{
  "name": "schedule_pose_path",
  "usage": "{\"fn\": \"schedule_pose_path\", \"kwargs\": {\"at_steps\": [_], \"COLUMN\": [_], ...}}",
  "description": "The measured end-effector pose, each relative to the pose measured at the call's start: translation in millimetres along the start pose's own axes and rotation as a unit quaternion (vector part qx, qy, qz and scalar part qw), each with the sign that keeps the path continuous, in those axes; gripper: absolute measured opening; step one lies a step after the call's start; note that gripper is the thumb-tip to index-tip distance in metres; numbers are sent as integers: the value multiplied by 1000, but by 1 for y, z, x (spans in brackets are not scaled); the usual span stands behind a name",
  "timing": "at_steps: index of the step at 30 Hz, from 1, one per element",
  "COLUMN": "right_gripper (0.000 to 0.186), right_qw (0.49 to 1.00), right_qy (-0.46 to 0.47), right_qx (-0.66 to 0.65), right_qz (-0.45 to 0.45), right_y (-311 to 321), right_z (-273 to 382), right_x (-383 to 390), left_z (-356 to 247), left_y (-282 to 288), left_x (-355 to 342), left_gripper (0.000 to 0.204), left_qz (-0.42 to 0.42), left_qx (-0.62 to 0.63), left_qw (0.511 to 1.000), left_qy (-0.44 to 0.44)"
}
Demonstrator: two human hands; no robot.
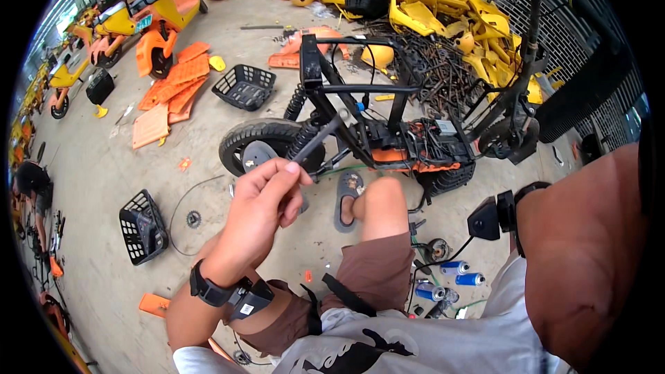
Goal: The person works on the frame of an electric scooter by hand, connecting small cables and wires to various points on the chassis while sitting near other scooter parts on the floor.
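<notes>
Three blue cans point(470, 278) near scooter frame point(374, 88)

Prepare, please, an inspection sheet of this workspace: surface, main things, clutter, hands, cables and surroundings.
Surface: grey concrete floor, littered with parts.
Main things: black scooter frame, largely stripped of body panels.
Clutter: blue cans, black baskets, orange panels, piled yellow panels.
Hands: left hand curled before the frame, whether gripping anything is unclear; right hand not visible.
Cables: exposed wiring on the frame.
Surroundings: parked scooters, another person at the left edge.
</notes>
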State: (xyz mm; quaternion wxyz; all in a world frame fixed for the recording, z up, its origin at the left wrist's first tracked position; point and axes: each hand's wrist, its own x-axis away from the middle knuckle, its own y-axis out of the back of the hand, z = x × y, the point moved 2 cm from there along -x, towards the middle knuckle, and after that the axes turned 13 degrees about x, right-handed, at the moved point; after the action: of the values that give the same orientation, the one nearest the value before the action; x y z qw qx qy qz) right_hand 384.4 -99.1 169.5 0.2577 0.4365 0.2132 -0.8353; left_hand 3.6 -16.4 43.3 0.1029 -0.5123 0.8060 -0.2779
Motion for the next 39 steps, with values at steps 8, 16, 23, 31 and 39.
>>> {"fn": "schedule_pose_path", "kwargs": {"at_steps": [8, 16, 23, 31, 39], "right_gripper": [65, 38, 22, 20, 24], "right_qw": [982, 810, 810, 812, 789], "right_qy": [9, 307, 127, 46, -278], "right_qx": [-144, 151, -7, -40, -27], "right_qz": [119, 477, 573, 580, 548], "right_y": [-103, -170, -176, -175, -194], "right_z": [31, 46, 6, 0, -102], "right_x": [48, 120, 152, 149, 78], "left_z": [10, 3, 4, 3, 4], "left_y": [9, -3, 1, 7, 2], "left_x": [1, -1, -5, -1, -10], "left_gripper": [26, 40, 82, 82, 59], "left_qz": [-13, 10, 25, 36, 46], "left_qx": [-1, -34, 41, 49, 12], "left_qw": [1000, 998, 993, 994, 996], "left_qy": [-17, 48, 103, 88, 78]}}
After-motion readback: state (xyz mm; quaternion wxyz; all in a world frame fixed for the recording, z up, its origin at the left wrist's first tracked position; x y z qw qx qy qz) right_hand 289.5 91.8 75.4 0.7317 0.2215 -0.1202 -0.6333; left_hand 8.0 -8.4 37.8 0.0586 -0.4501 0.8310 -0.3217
